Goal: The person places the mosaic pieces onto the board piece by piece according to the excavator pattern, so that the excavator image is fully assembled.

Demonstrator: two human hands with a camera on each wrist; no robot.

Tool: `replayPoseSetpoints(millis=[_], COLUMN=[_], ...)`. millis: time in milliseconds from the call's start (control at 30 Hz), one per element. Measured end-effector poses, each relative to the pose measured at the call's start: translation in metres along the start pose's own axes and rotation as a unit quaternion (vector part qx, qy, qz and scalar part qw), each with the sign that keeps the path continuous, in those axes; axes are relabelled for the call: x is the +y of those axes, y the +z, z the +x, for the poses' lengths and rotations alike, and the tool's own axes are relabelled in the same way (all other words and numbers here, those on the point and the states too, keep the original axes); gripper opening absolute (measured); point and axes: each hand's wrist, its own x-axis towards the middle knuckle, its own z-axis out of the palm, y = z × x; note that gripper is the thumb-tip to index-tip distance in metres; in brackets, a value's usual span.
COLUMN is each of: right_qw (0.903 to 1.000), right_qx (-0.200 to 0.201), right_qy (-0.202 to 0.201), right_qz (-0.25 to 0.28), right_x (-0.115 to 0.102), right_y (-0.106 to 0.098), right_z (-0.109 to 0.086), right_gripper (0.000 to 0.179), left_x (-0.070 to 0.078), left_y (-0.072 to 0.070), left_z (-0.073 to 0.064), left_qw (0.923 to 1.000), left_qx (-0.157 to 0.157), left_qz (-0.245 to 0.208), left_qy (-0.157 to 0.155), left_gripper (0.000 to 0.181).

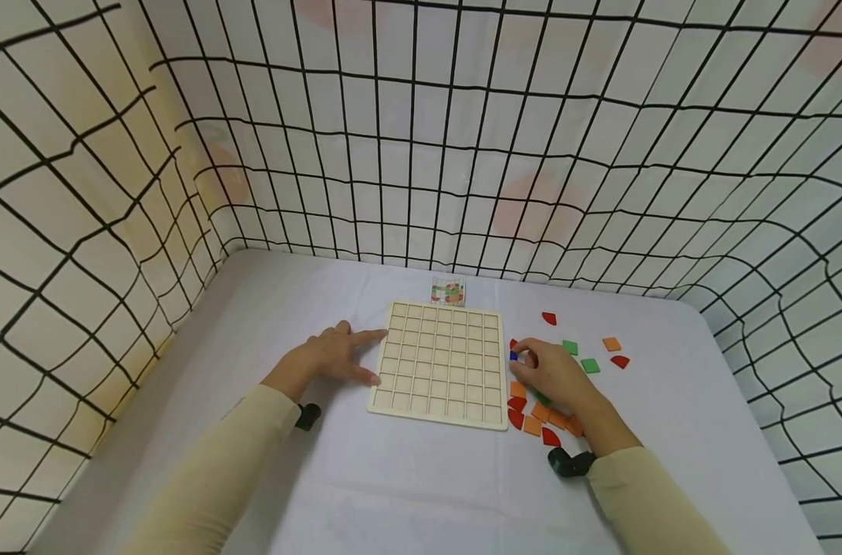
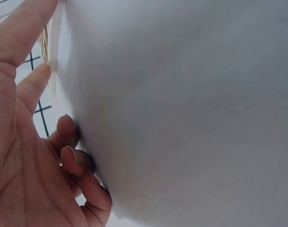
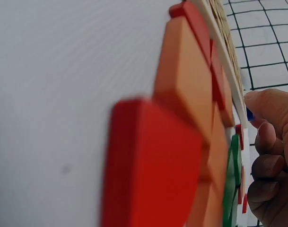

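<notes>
A pale square board (image 1: 438, 364) divided into a grid of recessed cells lies in the middle of the table. My left hand (image 1: 332, 354) touches its left edge with thumb and index finger spread apart; in the left wrist view the other fingers (image 2: 76, 161) curl against the cloth. At the board's right edge, my right hand (image 1: 554, 375) pinches a small blue piece (image 1: 513, 356), mostly covered by the fingers. In the right wrist view, the blue piece (image 3: 249, 114) shows just under the thumb. Loose orange squares (image 1: 533, 425) and red quarter-round pieces (image 1: 550, 437) lie below that hand.
Beyond the right hand are green squares (image 1: 590, 365), an orange square (image 1: 611, 344) and red quarter-rounds (image 1: 549, 317). A small card with a coloured pattern (image 1: 448, 291) lies behind the board. Black wire mesh (image 1: 463, 146) encloses the white-covered table at the back and sides.
</notes>
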Motion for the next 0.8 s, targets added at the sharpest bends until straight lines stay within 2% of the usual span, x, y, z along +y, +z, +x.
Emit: replayPoseSetpoints(millis=[267,800], right_qw=[0.9992,0.999], right_qx=[0.009,0.0], right_qy=[-0.037,-0.041], right_qz=[-0.016,-0.017], right_x=[-0.012,-0.02], right_y=[0.002,0.005], right_z=[0.012,0.027], right_gripper=[0.029,0.031], left_x=[-0.001,-0.002], left_y=[0.001,0.0], left_z=[0.002,0.001], left_qw=[0.9997,0.9996], left_qx=[-0.004,0.0], left_qz=[-0.021,-0.025], left_qy=[-0.01,-0.009], left_gripper=[0.099,0.1])
